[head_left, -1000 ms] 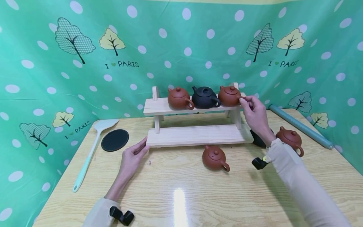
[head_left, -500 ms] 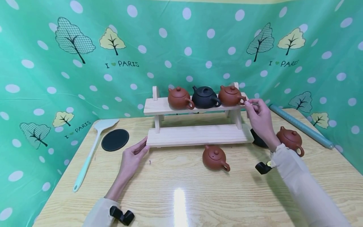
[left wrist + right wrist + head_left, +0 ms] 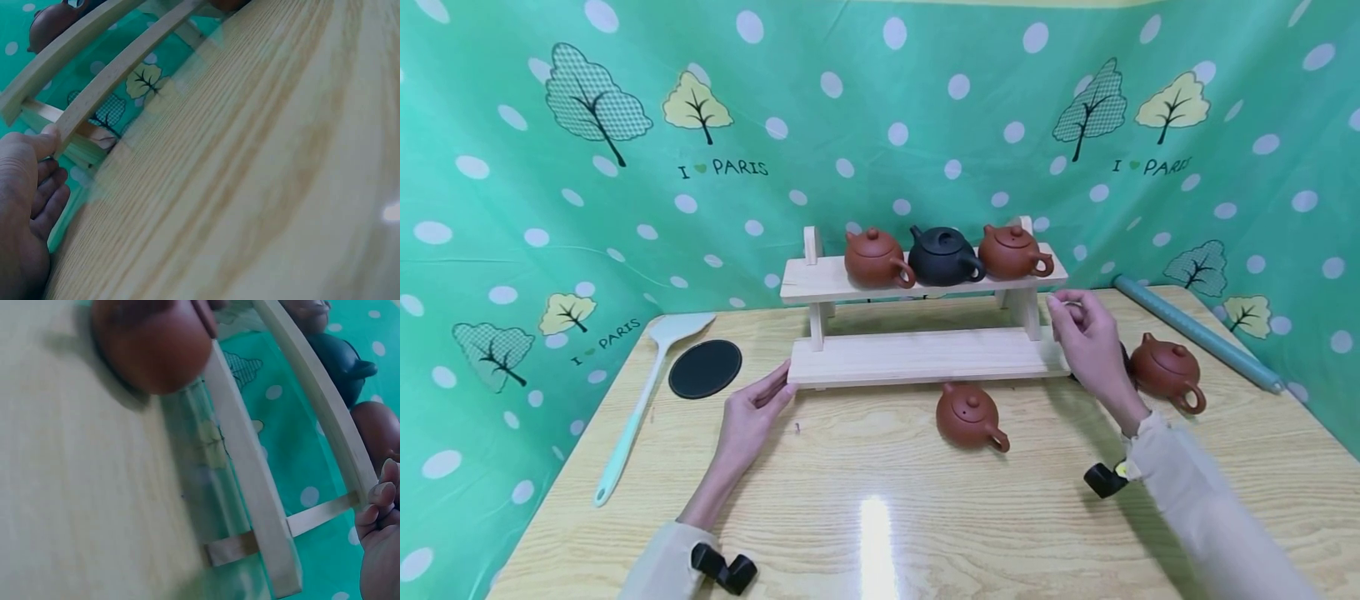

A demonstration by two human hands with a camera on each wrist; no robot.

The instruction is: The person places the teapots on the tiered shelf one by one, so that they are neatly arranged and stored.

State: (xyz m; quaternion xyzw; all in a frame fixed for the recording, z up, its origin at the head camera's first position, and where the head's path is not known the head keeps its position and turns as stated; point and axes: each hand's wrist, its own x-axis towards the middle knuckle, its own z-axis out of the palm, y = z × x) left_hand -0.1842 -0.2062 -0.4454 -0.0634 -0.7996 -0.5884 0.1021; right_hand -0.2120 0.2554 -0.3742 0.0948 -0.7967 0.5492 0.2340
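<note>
My left hand holds the left end of the lower board of a two-tier wooden shelf. In the left wrist view its thumb lies against the board's end. A reddish-brown teapot, a black teapot and another reddish-brown teapot stand in a row on the upper board. My right hand is just off the shelf's right end, fingers loosely curled and holding nothing. In front of the lower board, one more brown teapot sits on the table.
Right of my right hand stands a brown teapot, beside a mostly hidden black object. A teal roll lies at the back right. A pale spatula and a round black mat lie on the left. A patterned curtain hangs behind.
My right hand has let go of the right-hand teapot's handle on the upper board and moved down and slightly right. That teapot stays in place; my left hand has not moved.
</note>
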